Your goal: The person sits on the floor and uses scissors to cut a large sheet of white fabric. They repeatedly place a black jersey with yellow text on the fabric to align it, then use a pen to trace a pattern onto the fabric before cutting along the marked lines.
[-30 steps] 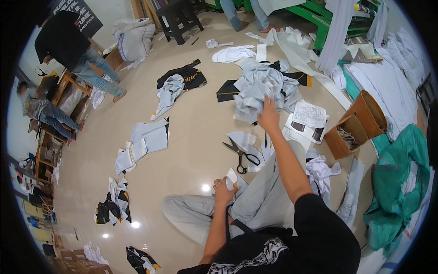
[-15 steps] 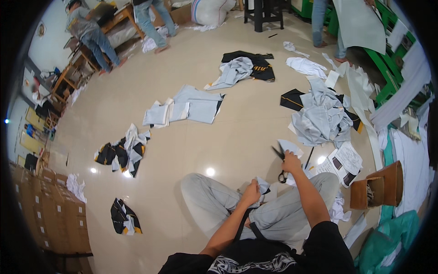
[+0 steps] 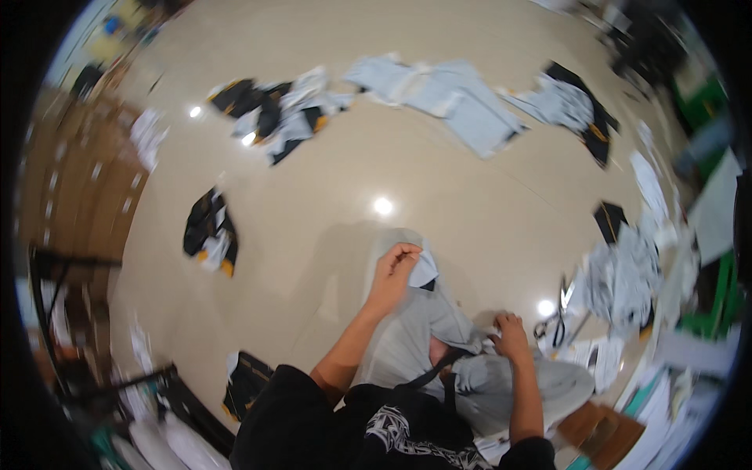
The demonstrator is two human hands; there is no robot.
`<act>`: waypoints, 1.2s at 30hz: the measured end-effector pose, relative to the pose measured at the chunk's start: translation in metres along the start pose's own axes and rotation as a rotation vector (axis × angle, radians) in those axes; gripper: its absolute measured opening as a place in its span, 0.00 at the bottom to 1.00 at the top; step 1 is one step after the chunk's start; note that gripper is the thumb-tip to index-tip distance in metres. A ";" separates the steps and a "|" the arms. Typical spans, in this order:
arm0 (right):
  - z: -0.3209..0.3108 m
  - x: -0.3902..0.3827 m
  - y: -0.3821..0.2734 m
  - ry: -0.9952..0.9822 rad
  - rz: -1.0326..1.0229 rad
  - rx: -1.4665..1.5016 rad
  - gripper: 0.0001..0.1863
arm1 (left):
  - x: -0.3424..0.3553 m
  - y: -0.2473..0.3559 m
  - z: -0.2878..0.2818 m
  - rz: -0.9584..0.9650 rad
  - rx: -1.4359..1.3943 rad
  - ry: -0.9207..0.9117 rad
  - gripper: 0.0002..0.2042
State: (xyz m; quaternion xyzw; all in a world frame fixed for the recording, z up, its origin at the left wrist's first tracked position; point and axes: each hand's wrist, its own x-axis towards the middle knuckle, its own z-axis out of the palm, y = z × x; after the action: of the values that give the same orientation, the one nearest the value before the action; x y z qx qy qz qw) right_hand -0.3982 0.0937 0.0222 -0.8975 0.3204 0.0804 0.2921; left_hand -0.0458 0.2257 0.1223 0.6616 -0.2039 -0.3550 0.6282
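Observation:
My left hand (image 3: 393,272) is raised over my knee, fingers pinched on a small pale blue-grey fabric piece (image 3: 424,269) with a dark lower edge. My right hand (image 3: 510,337) is low over my lap, its fingers curled beside a bit of white material; what they grip, if anything, is unclear. Scissors (image 3: 558,325) with black handles lie on the floor to the right of that hand, apart from it. Beyond them is a heap of pale grey garments (image 3: 624,274) with black parts.
Black, grey and yellow garment bundles (image 3: 211,231) lie on the tiled floor, with folded pale pieces (image 3: 446,98) farther off. Cardboard boxes (image 3: 78,172) are stacked at left. An open brown carton (image 3: 601,432) stands by my right knee, near printed sheets (image 3: 599,356).
My right hand has let go of the scissors, now on the floor, and moved back to my lap. The left hand has risen with the fabric piece. The view has turned left.

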 end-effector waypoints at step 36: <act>-0.162 0.060 -0.306 0.302 -0.840 0.574 0.51 | -0.127 0.209 -0.135 0.301 0.527 -0.295 0.17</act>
State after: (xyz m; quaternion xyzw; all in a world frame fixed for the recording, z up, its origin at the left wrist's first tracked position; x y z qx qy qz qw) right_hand -0.1677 0.1599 0.2794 -0.8341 -0.0190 -0.2646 0.4837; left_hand 0.0049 0.3823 0.3480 0.7051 -0.4730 -0.2853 0.4446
